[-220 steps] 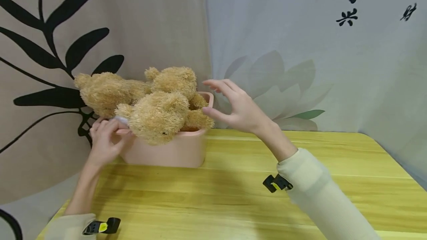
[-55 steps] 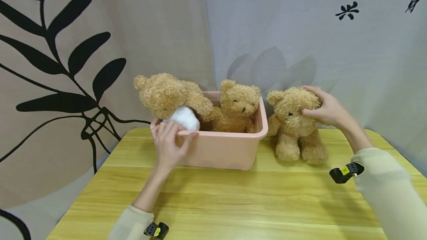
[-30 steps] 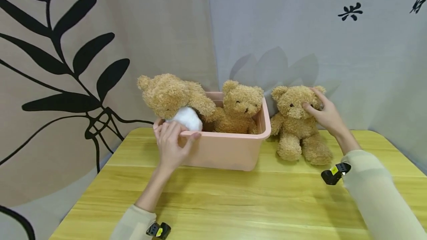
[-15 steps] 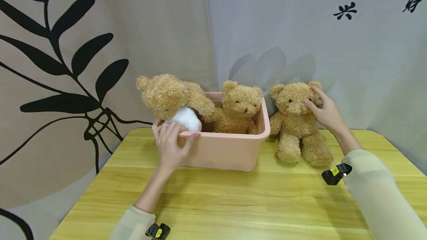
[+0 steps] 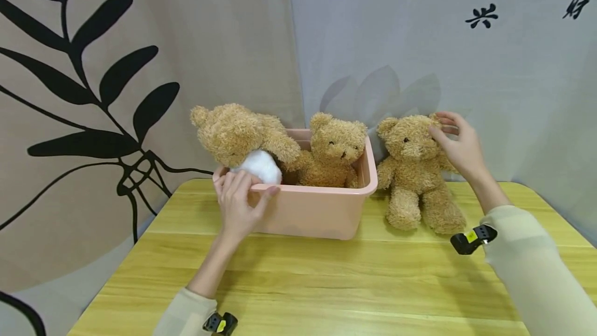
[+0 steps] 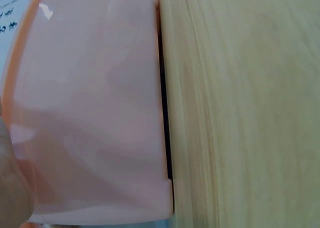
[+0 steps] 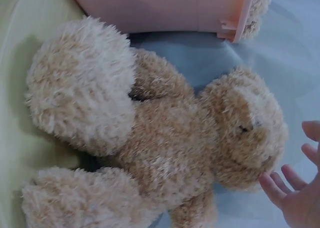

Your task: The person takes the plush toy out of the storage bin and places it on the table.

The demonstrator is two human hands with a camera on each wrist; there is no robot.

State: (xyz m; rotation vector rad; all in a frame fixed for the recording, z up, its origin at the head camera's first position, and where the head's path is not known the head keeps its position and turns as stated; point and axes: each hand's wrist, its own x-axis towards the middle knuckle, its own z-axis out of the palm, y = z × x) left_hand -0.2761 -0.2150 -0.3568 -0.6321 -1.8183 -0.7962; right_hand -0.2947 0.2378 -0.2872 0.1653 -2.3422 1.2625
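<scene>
Curled over the front left rim of a pink bin (image 5: 308,211), my left hand (image 5: 240,206) grips it with the thumb outside. Inside, a tan teddy bear (image 5: 233,131) leans over the left end above a white fluffy round thing (image 5: 258,166). A second teddy bear (image 5: 338,144) sits upright at the bin's right end. The third teddy bear (image 5: 417,170) sits on the table against the backdrop, right of the bin. My right hand (image 5: 462,144) is beside that bear's head, fingers loosely spread; the right wrist view shows the fingertips (image 7: 270,185) close to the head.
The yellow wooden table (image 5: 326,279) reaches forward from the bin and bears. Behind stands a cloth backdrop (image 5: 224,40) with black leaves and characters. A black curved object (image 5: 23,310) shows at the lower left corner.
One teddy bear has left the bin and now sits on the table at the right. The bin has shifted rightward. My right hand has just loosened from that bear's head; my left stays on the rim.
</scene>
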